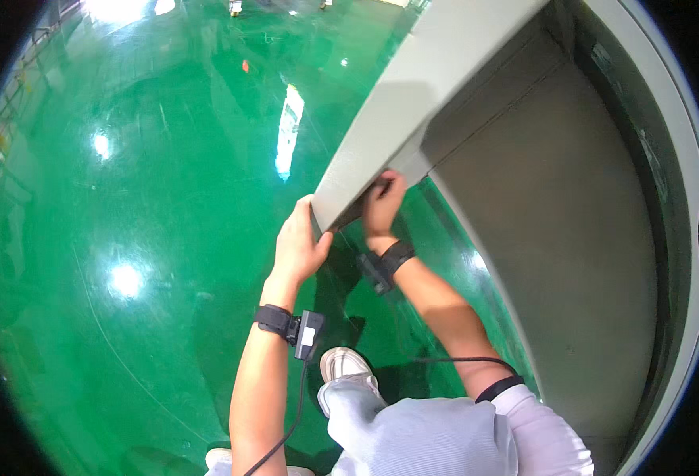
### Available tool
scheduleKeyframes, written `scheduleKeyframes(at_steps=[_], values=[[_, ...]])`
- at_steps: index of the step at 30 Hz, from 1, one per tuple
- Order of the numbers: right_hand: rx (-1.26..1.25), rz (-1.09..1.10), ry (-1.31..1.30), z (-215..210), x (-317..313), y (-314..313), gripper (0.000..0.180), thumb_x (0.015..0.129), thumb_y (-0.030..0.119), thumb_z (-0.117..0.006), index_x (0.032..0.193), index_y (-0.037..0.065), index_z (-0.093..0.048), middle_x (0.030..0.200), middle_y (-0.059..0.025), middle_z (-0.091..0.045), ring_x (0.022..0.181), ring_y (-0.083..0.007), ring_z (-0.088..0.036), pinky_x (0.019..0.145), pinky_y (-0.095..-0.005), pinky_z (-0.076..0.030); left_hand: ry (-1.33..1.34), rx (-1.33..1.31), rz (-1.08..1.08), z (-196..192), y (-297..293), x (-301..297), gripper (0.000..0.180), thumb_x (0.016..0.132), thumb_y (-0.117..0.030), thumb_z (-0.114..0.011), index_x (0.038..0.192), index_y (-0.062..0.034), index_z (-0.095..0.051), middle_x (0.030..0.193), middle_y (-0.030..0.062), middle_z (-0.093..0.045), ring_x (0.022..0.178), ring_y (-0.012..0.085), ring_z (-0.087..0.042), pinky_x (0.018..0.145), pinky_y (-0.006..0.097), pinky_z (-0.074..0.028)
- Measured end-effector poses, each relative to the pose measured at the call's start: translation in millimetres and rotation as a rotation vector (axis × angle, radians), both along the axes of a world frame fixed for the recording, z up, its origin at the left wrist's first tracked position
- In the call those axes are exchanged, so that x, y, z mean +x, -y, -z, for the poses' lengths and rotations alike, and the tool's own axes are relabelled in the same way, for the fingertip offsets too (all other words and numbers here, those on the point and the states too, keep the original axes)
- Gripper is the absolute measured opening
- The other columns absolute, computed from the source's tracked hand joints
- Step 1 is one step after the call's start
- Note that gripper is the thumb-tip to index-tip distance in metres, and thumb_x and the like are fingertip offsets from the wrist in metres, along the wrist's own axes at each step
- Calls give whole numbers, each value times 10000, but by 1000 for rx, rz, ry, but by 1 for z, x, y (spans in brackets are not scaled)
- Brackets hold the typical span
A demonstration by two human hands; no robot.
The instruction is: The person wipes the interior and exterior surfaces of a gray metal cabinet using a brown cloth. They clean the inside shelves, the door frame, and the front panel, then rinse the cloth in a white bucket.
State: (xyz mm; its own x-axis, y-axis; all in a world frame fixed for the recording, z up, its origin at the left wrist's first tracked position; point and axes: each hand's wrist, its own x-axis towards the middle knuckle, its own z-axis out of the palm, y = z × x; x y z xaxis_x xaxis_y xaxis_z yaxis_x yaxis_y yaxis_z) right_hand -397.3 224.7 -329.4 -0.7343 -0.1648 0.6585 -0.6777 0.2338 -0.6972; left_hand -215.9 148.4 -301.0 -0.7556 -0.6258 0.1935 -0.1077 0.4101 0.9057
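Observation:
A long, light grey panel (397, 103), which looks like a cabinet door, slants from the upper right down to the middle of the view. My left hand (298, 242) grips its near end, with the fingers along the outer side and the thumb across the end edge. On the panel's inner side, my right hand (383, 206) is closed, its fingers curled near a dark spot by the edge. What those fingers hold, if anything, is too small and blurred to make out. Black straps with small devices and cables circle both wrists.
To the right stands a large grey cabinet-like body (556, 222) with a pale curved-looking frame (683, 119). Beneath everything lies a glossy green floor (183, 206) with bright light reflections. My shoe (346, 365) is just below the hands. Small wheels or feet show at the far top.

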Motion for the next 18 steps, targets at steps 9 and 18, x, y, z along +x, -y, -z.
scheduleKeyframes(at_steps=[9, 18], values=[[424, -474, -40, 26, 49, -50, 346, 760, -39, -515, 1102, 4, -530, 1031, -180, -556, 977, -377, -554, 847, -428, -459, 39, 122, 115, 16, -2, -6, 578, 721, -61, -712, 1222, -63, -425, 1151, 192, -600, 1120, 327, -570, 942, 387, -455], [-4, 164, -97, -14, -54, -31, 179, 879, 19, -509, 1050, -37, -515, 1031, -191, -553, 963, -338, -539, 882, -390, -423, -97, 140, 198, 38, -10, -7, 608, 700, 97, -547, 1264, -70, -395, 1201, 229, -551, 1168, 381, -515, 963, 395, -429]])
